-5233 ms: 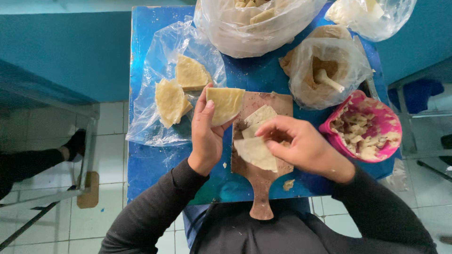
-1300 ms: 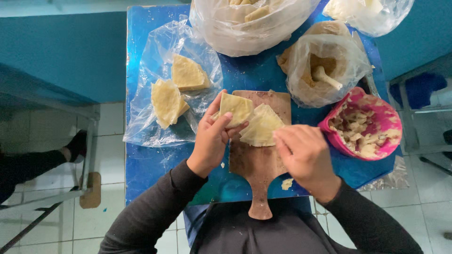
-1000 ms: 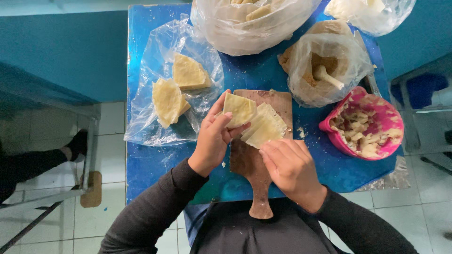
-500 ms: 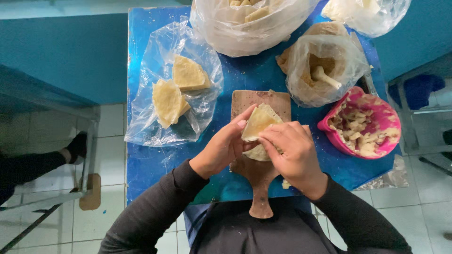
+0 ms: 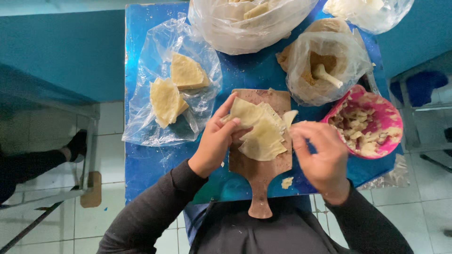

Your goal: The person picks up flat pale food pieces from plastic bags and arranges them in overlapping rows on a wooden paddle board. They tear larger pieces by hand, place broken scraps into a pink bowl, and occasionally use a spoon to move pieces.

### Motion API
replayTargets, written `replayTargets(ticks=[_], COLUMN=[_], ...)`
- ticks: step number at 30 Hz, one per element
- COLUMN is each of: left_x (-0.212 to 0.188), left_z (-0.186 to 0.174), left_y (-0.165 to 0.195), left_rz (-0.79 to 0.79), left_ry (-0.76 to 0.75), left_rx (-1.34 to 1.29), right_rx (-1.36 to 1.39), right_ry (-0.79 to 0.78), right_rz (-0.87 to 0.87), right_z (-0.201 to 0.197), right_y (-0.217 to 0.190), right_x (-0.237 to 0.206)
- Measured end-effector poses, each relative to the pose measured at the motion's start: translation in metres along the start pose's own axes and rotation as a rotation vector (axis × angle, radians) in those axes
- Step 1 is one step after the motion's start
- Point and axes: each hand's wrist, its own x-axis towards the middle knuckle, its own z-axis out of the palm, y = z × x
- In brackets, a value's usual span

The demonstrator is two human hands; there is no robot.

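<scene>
The left hand [image 5: 217, 141] holds a pale folded wrapper [image 5: 246, 113] at its left edge, thumb on top and fingers curled under, so its grip is closed on that wrapper. A second wrapper [image 5: 263, 141] lies partly beneath and beside it on the wooden board [image 5: 260, 170], whose handle points toward the person. The right hand [image 5: 321, 153] hovers over the board's right edge with its fingers bent together near a small scrap of dough [image 5: 289, 116]; whether it actually pinches the scrap I cannot tell from this angle.

The board rests on a blue worktop [image 5: 146, 164]. To its left, two more folded wrappers [image 5: 176, 87] lie on a clear plastic sheet [image 5: 141, 127]. To the right stands a pink bowl [image 5: 391, 117] of chopped pale filling. Behind the board, a bag [image 5: 325, 66] holds brown powder and a spoon, and a larger bag [image 5: 235, 28] sits at the far edge.
</scene>
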Motion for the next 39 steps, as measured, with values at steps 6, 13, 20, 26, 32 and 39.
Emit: replayTargets(ticks=[6,13,20,26,32,39], left_x=[0.000,-0.004,-0.011,-0.011,-0.009,-0.007], left_z=[0.004,0.009,0.016,0.019,0.010,0.011], left_y=[0.009,0.014,0.018,0.016,0.007,0.005], left_rz=[0.007,-0.085,-0.217,-0.280,-0.237,-0.058], left_ry=[0.044,-0.009,-0.242,-0.332,-0.252,-0.063], left_rx=[-0.028,-0.032,-0.084,-0.079,-0.065,0.235], right_rx=[-0.046,-0.017,-0.057,0.061,0.712,0.093], right_ry=[-0.258,-0.262,-0.125,-0.123,-0.146,-0.024], right_rz=[-0.204,-0.202,-0.173,-0.031,0.619,0.171], right_z=[0.016,0.014,0.014,0.021,0.017,-0.006], right_y=[-0.023,-0.036,-0.039,-0.025,0.005,-0.005], right_x=[-0.009,-0.013,0.006,0.010,-0.004,-0.013])
